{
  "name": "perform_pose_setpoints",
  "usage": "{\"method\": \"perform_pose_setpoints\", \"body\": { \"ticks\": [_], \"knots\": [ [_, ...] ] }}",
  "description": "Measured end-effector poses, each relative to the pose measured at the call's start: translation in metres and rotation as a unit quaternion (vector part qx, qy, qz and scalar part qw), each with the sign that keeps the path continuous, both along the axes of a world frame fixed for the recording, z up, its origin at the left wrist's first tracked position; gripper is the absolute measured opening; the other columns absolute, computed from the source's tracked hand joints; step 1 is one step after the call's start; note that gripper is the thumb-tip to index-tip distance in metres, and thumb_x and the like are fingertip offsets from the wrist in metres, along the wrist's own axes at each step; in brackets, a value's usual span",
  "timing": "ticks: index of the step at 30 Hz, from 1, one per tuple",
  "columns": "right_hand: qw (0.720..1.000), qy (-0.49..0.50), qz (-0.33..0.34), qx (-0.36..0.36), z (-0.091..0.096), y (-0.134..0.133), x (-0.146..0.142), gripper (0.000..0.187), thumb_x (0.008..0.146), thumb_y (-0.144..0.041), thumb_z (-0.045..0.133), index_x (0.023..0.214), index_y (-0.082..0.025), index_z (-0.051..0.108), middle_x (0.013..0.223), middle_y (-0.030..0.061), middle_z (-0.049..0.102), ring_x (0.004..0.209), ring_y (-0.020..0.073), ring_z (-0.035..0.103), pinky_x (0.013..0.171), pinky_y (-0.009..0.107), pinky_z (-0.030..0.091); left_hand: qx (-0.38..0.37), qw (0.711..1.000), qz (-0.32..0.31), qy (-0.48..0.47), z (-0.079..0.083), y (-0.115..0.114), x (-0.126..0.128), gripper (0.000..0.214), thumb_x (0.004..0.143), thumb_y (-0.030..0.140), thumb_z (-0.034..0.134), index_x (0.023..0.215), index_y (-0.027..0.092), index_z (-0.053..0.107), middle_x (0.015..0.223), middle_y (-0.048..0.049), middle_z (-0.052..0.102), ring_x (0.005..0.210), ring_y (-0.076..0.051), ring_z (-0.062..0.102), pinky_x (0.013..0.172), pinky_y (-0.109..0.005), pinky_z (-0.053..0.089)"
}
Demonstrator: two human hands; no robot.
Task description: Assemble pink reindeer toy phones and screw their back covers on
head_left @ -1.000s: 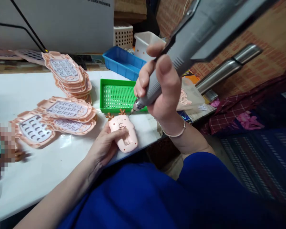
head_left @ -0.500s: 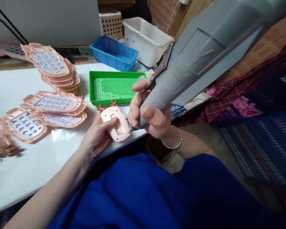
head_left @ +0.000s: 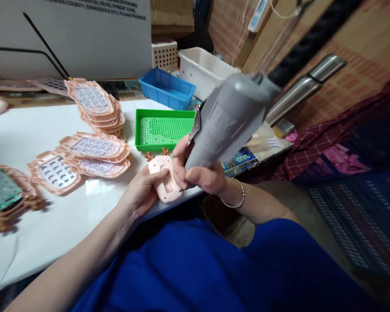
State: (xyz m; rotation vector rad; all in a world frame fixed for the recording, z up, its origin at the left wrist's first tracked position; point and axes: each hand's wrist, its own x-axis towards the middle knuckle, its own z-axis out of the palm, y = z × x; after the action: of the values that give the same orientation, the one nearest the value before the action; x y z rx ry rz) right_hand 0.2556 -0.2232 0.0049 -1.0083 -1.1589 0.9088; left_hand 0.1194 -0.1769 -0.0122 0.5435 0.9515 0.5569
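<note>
My left hand (head_left: 142, 194) grips a small pink toy shell (head_left: 164, 180) with brown antlers, pressing it on the white table (head_left: 52, 221) near its front edge. My right hand (head_left: 198, 171) is wrapped round a large grey electric screwdriver (head_left: 229, 119), whose tip meets the shell's lower right side. A thin bracelet rings the right wrist. Blue sleeves and clothing fill the bottom of the view.
A green perforated tray (head_left: 162, 128) lies just behind the shell. Stacks of pink keypad covers (head_left: 94, 125) sit to the left. A blue bin (head_left: 167, 88) and a white bin (head_left: 203, 69) stand at the back, with a steel flask (head_left: 303, 89) on the right.
The screwdriver came down from above the green tray to the shell's lower right side. My left hand has kept the shell in place. The camera view shifted.
</note>
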Motion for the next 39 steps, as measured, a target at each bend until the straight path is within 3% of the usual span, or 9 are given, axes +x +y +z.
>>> {"method": "perform_pose_setpoints", "body": {
  "ticks": [3,6,9,15,19,27,34,37,39],
  "knots": [
    [0.985,0.074,0.133,0.086,0.01,0.018,0.012,0.037,0.081,-0.059,0.063,0.104,-0.031,0.056,0.059,-0.01,0.055,0.04,0.009,0.051,0.042,0.025,0.047,-0.015,1.0,0.0,0.028,0.0,-0.005,-0.008,0.036,0.063,0.005,0.072,0.098,0.011,0.063,0.078,-0.0054,0.071,0.065,-0.017,0.065,0.062,-0.025,0.054],
    [0.98,0.08,0.012,0.184,0.016,0.049,0.021,0.028,0.083,-0.049,0.066,0.1,-0.03,0.054,0.059,-0.0098,0.054,0.043,0.0095,0.051,0.044,0.024,0.046,-0.017,0.998,-0.046,0.031,0.001,-0.017,-0.024,0.041,0.068,0.013,0.078,0.106,0.012,0.064,0.085,-0.0073,0.073,0.068,-0.017,0.067,0.064,-0.025,0.054],
    [0.98,0.058,-0.099,0.161,0.011,0.083,0.024,0.036,0.077,-0.052,0.072,0.096,-0.029,0.052,0.055,-0.0107,0.052,0.045,0.0096,0.05,0.047,0.024,0.046,-0.034,0.993,-0.108,0.012,0.001,-0.034,-0.043,0.044,0.071,0.024,0.083,0.111,0.015,0.067,0.093,-0.0101,0.074,0.075,-0.019,0.069,0.069,-0.025,0.054],
    [0.987,0.042,-0.122,0.096,-0.021,0.131,0.03,0.069,0.061,-0.082,0.065,0.094,-0.025,0.046,0.049,-0.0167,0.046,0.044,0.0022,0.047,0.047,0.019,0.043,-0.132,0.976,-0.169,-0.041,-0.001,-0.049,-0.063,0.046,0.071,0.025,0.083,0.114,0.014,0.069,0.107,-0.019,0.074,0.094,-0.029,0.072,0.083,-0.034,0.054],
    [0.989,0.037,-0.115,0.084,-0.033,0.142,0.032,0.071,0.059,-0.084,0.065,0.094,-0.025,0.045,0.048,-0.0171,0.041,0.042,0.002,0.043,0.045,0.02,0.042,-0.1,0.986,-0.121,-0.048,-0.003,-0.042,-0.061,0.049,0.071,0.027,0.083,0.117,0.016,0.068,0.107,-0.0172,0.074,0.097,-0.03,0.072,0.083,-0.035,0.055],
    [0.988,0.062,-0.129,0.066,-0.028,0.129,0.027,0.05,0.065,-0.067,0.072,0.086,-0.028,0.048,0.052,-0.012,0.047,0.044,0.0079,0.047,0.047,0.026,0.046,-0.025,0.998,-0.002,-0.051,-0.005,-0.016,-0.039,0.064,0.063,0.023,0.087,0.121,0.02,0.062,0.109,-0.0109,0.074,0.099,-0.031,0.071,0.088,-0.043,0.059],
    [0.995,0.048,-0.066,0.065,-0.051,0.154,0.041,0.076,0.055,-0.091,0.059,0.092,-0.027,0.044,0.048,-0.0176,0.041,0.041,0.0015,0.042,0.045,0.02,0.043,-0.006,0.998,0.025,-0.064,-0.007,-0.011,-0.025,0.055,0.068,0.019,0.081,0.12,0.019,0.061,0.105,-0.0093,0.074,0.095,-0.029,0.072,0.087,-0.043,0.06],
    [0.993,0.049,-0.075,0.073,-0.043,0.155,0.039,0.08,0.054,-0.095,0.054,0.093,-0.026,0.043,0.046,-0.0179,0.038,0.042,0.0012,0.043,0.043,0.02,0.04,-0.012,0.997,0.029,-0.071,-0.009,-0.01,-0.023,0.058,0.072,0.016,0.077,0.127,0.02,0.058,0.104,-0.0092,0.074,0.09,-0.026,0.073,0.084,-0.038,0.061],
    [0.989,0.06,-0.094,0.095,-0.028,0.144,0.035,0.073,0.057,-0.088,0.062,0.093,-0.026,0.045,0.048,-0.017,0.043,0.043,0.0025,0.045,0.045,0.022,0.042,-0.016,0.996,0.034,-0.076,-0.009,-0.009,-0.021,0.058,0.075,0.014,0.074,0.129,0.019,0.056,0.103,-0.0095,0.074,0.088,-0.025,0.073,0.082,-0.037,0.061]
  ]
}}
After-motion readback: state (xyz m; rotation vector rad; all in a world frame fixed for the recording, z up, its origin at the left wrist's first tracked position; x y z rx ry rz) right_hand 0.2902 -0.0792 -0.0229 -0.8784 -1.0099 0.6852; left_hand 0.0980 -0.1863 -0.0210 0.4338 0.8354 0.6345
